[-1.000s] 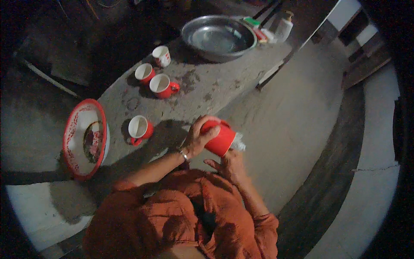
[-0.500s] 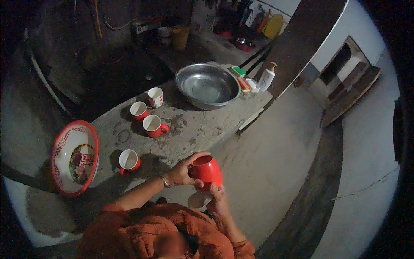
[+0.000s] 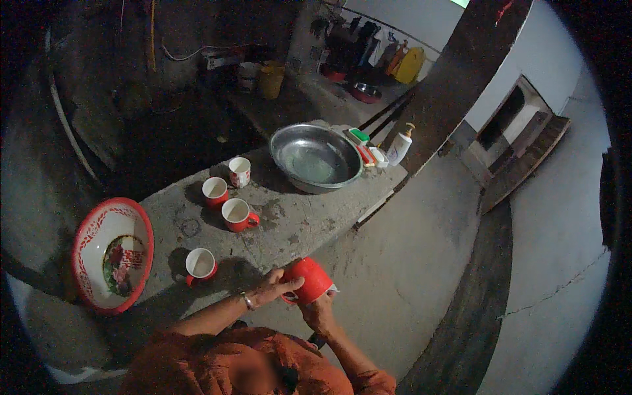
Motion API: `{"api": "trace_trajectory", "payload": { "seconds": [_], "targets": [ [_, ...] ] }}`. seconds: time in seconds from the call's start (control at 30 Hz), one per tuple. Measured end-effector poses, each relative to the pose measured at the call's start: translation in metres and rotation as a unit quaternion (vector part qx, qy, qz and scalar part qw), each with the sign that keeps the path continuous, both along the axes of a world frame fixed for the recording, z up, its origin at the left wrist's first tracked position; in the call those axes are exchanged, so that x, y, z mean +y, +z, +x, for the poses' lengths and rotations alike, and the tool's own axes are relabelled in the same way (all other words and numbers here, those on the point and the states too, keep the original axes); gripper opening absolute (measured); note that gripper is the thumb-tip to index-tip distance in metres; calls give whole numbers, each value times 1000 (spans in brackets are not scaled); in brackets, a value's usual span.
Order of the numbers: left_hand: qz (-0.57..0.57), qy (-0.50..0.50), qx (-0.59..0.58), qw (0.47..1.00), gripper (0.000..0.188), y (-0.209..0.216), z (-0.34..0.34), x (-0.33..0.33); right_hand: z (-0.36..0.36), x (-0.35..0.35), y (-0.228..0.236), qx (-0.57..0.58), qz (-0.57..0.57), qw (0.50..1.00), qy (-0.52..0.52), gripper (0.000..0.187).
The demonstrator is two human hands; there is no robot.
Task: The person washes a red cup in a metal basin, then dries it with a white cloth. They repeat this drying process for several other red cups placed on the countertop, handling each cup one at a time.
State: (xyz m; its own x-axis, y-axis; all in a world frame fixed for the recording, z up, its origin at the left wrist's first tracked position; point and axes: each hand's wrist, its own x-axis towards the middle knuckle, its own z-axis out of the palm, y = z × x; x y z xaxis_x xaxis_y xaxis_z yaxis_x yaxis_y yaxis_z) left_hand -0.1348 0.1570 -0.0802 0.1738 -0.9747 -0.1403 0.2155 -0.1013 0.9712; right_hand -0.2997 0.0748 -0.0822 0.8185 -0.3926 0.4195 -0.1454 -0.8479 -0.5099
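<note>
A red mug [image 3: 311, 279] is tilted over on its side between my hands, in front of the concrete ledge. My left hand [image 3: 271, 288] is closed on its left end, thumb across the red wall, near the handle. My right hand [image 3: 320, 312] grips it from below at the right end, its fingertips partly hidden. A small whitish edge shows beside those fingers; what it is I cannot make out. On the ledge stand a red mug with a white inside [image 3: 201, 264], another red mug [image 3: 238, 215], a red cup [image 3: 214, 191] and a white-and-red patterned cup [image 3: 240, 173].
A large metal basin [image 3: 316, 158] sits farther along the ledge [image 3: 289, 232]. Beside it are a white pump bottle [image 3: 399, 146], a green-topped item [image 3: 359, 135] and a white item [image 3: 378, 157]. A red-rimmed enamel basin [image 3: 113, 257] leans at the left. Buckets stand far back.
The red mug has turned from nearly upright to lying tilted. My right hand has shifted round to its right end. The view has tilted up, so the ledge appears lower.
</note>
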Motion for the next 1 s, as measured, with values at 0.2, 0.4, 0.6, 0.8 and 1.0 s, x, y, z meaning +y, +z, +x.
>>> {"api": "trace_trajectory", "payload": {
  "seconds": [0.2, 0.4, 0.6, 0.8, 1.0],
  "targets": [
    [-269, -41, -107, 956, 90, 22, 24, 29, 2, 40, 37, -86, 707, 702, -4, 45],
    [-235, 84, -117, 961, 72, 22, 28, 53, 37, 95, 20, -182, 596, 781, 27, 55],
    [-73, 106, -95, 987, 76, 33, 4, 72, 40, 68, -15, 5, 300, 945, 130, 50],
    [-134, 82, -193, 969, 82, 52, 8, 84, 19, 78, 38, -58, 687, 722, 60, 50],
    [-78, 222, -73, 969, 52, 44, -35, 77, 13, 97, 23, -184, 320, 921, 123, 49]
  ]
}}
